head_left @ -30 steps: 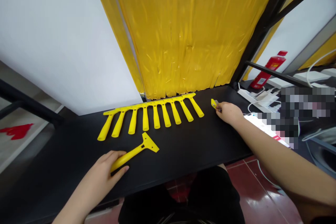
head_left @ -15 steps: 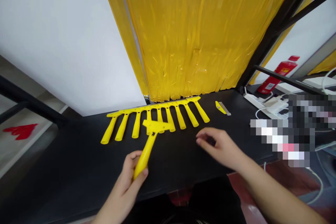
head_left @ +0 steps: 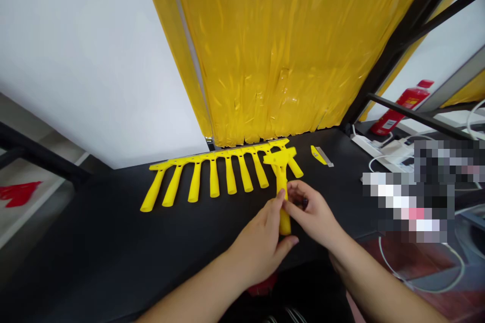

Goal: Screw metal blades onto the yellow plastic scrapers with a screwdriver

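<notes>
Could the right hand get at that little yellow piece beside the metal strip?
Probably yes: the yellow piece lies on the black table beyond the right hand, with nothing visible between them. The hand is at the held yellow handle, so it may need to leave that first.

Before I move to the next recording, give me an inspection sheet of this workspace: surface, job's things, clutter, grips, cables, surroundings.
Surface: black tabletop, running along a white panel and yellow sheeting.
Job's things: held tool, yellow with a T-shaped head; row of yellow tools beyond it; separate blade piece right of the row.
Clutter: red bottle and white power strip at right; items nearby pixelated.
Left grip: bare hand, closed around the held tool's handle.
Right grip: bare hand, fingers bent at that handle; firmness unclear.
Cables: white cable looping at lower right.
Surroundings: black frame post behind, at right.
</notes>
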A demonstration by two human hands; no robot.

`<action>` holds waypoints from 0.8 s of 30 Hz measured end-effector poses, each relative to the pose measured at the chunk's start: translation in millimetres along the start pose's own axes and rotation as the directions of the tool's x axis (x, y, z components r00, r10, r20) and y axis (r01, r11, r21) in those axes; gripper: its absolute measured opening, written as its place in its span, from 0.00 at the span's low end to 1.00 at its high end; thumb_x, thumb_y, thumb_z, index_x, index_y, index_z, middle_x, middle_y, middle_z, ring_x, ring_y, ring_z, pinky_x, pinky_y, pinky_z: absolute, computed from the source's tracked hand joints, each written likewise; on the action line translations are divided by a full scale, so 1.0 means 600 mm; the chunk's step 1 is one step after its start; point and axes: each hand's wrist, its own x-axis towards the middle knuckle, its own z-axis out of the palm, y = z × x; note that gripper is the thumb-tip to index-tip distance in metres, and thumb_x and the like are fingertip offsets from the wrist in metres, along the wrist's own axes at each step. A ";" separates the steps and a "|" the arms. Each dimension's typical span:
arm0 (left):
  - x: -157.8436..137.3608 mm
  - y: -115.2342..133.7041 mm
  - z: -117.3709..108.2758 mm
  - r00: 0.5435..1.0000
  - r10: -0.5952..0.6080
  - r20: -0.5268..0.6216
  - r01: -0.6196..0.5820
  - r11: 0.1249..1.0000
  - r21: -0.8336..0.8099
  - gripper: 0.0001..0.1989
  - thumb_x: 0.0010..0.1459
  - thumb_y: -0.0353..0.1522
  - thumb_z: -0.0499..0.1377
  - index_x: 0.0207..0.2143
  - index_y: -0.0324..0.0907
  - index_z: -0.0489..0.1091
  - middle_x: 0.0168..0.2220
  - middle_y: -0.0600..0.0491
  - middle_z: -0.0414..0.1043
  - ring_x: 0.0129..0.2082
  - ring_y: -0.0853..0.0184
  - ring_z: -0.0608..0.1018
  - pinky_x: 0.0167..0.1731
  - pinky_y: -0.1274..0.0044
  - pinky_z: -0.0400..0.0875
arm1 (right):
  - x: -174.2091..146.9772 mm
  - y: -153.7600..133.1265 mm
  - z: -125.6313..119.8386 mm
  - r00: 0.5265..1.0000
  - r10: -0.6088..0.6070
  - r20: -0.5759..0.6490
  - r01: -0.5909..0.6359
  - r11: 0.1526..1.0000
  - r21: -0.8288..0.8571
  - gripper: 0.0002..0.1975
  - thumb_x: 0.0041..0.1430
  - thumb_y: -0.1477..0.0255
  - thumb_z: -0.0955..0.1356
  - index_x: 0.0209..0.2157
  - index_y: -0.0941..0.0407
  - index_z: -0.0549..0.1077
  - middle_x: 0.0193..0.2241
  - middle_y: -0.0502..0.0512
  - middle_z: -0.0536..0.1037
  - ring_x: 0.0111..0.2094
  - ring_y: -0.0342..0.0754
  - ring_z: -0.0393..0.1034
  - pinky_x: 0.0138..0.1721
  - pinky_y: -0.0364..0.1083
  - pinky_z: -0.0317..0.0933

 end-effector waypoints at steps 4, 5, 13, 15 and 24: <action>-0.003 -0.015 -0.056 0.998 0.006 0.062 -0.016 0.987 0.161 0.45 0.68 0.34 0.63 0.77 0.51 0.39 0.68 0.39 0.64 0.62 0.49 0.76 0.61 0.53 0.74 | 0.082 0.020 -0.080 0.980 -0.013 -0.198 -0.051 0.947 -0.316 0.13 0.60 0.62 0.72 0.43 0.56 0.79 0.35 0.57 0.83 0.34 0.51 0.76 0.38 0.48 0.70; -0.005 -0.023 -0.072 0.998 -0.009 0.068 -0.004 0.983 0.184 0.43 0.68 0.34 0.62 0.77 0.51 0.42 0.66 0.40 0.67 0.60 0.50 0.77 0.60 0.54 0.75 | 0.111 0.028 -0.102 0.970 0.021 -0.243 -0.122 0.904 -0.410 0.13 0.58 0.63 0.72 0.42 0.56 0.80 0.36 0.58 0.84 0.34 0.52 0.78 0.38 0.49 0.70; -0.026 -0.091 -0.129 0.995 -0.096 0.040 0.086 0.973 0.214 0.22 0.72 0.32 0.55 0.67 0.50 0.64 0.53 0.47 0.75 0.53 0.58 0.80 0.55 0.63 0.78 | 0.261 0.108 -0.164 0.929 0.183 -0.321 -0.367 0.564 -0.740 0.12 0.56 0.65 0.72 0.41 0.55 0.82 0.38 0.60 0.85 0.42 0.59 0.80 0.41 0.50 0.69; -0.026 -0.097 -0.128 0.993 -0.085 0.084 0.068 0.981 0.183 0.20 0.72 0.32 0.55 0.64 0.50 0.67 0.54 0.48 0.76 0.54 0.58 0.79 0.56 0.64 0.77 | 0.264 0.121 -0.159 0.929 0.183 -0.321 -0.368 0.536 -0.760 0.13 0.57 0.64 0.72 0.42 0.54 0.81 0.38 0.61 0.85 0.42 0.60 0.80 0.42 0.51 0.69; -0.025 -0.095 -0.137 0.982 -0.094 0.162 0.063 0.981 0.183 0.15 0.72 0.31 0.55 0.58 0.49 0.72 0.48 0.50 0.77 0.51 0.59 0.80 0.52 0.66 0.77 | 0.254 0.130 -0.158 0.940 0.174 -0.295 -0.342 0.482 -0.806 0.14 0.60 0.62 0.70 0.44 0.52 0.82 0.40 0.60 0.86 0.43 0.61 0.81 0.43 0.52 0.70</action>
